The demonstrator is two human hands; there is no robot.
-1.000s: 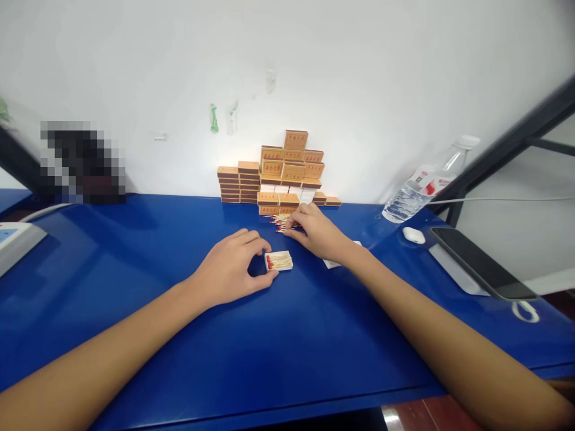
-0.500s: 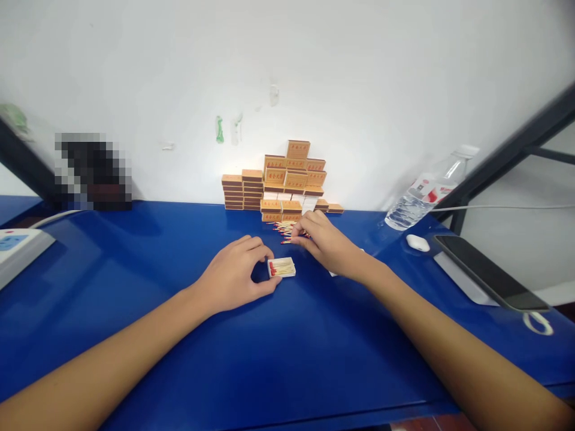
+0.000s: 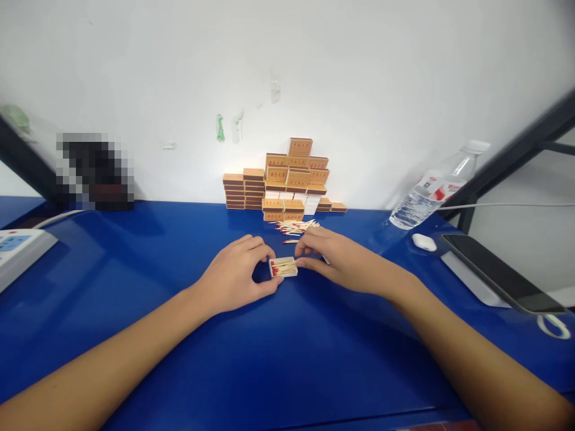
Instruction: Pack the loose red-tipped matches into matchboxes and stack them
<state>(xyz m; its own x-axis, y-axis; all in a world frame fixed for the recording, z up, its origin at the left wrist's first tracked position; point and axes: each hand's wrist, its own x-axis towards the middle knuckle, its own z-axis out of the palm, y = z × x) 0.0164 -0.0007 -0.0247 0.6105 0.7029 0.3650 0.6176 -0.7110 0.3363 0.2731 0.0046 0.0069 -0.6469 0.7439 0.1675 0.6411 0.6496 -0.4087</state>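
Observation:
My left hand (image 3: 238, 272) curves around the left end of a small white matchbox tray (image 3: 290, 275), gripping it between thumb and index finger. Inside the tray lie several matches (image 3: 283, 266), red heads to the left. My right hand (image 3: 341, 257) is at the tray's right end, thumb and fingertips drawn close together in a pinch. Whatever may be between those fingertips is too small to make out. Just behind, loose red-tipped matches (image 3: 294, 227) lie in a heap, partly covered by my right hand, with a few separate matches (image 3: 290, 241) in front.
Stacked matchboxes (image 3: 276, 173) stand against the white wall. At the right are a water bottle (image 3: 424, 194), a white earphone case (image 3: 424, 242) and a phone (image 3: 501, 272) propped at a tilt. A white power strip (image 3: 27, 251) sits at the left of the blue table (image 3: 278, 365).
My right hand has come away from the match heap, down toward the tray's right end. My left hand keeps its hold on the tray. The view has shifted slightly.

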